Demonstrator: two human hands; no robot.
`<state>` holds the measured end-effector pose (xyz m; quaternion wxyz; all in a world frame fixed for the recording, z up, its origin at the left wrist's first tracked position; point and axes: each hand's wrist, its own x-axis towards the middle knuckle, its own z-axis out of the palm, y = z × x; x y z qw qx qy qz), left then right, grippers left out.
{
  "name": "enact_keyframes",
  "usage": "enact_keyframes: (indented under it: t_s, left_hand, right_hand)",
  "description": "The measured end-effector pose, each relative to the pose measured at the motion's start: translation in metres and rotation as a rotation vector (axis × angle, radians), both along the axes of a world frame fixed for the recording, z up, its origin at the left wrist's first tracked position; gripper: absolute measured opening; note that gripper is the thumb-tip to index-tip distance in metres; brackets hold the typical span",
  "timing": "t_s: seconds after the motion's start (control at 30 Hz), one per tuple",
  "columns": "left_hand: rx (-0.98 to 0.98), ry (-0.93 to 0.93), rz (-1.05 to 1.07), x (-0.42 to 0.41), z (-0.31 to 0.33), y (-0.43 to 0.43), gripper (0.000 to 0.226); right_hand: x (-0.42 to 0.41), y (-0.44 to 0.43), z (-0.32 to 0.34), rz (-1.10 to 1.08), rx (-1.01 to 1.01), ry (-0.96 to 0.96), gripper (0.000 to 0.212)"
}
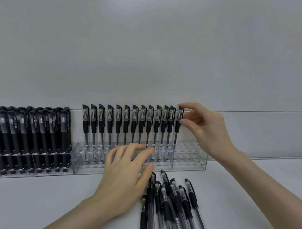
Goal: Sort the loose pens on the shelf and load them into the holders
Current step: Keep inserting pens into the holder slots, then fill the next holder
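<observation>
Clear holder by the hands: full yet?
Not full. The holder holds one row of pens; holes at its right end stand empty.

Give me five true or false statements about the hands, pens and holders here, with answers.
1. The right hand pinches the rightmost pen in the clear holder. True.
2. The left hand grips a pen. False: it rests open on the holder's front.
3. Loose pens lie in front of the holder. True.
4. The clear holder is full. False: holes at its right end are empty.
5. The left rack is empty. False: it is packed with black pens.
</observation>
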<state>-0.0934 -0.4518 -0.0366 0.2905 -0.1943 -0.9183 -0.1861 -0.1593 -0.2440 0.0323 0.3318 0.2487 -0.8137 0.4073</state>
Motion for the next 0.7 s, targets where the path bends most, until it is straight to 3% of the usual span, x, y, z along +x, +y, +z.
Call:
enact_keyframes:
  t_s: [0.2,0.4,0.5,0.7]
  left_hand:
    - [-0.076,-0.001,0.082,0.002,0.01,0.003,0.049]
    - [-0.074,-0.102,0.097,0.024,0.025,0.015,0.071]
    - [0.025,-0.223,0.178,0.052,0.025,0.025,0.05]
    - [0.086,-0.392,0.312,0.103,0.01,0.052,0.06]
  right_hand:
    - [0.009,0.001,0.003,-0.008,0.009,-0.021,0.033]
    - [0.047,0.005,-0.008,0.042,0.073,-0.132,0.014]
    - [0.063,0.009,-0.018,0.086,0.174,-0.245,0.009]
    - [0.086,0.014,-0.05,0.217,0.451,-0.356,0.032]
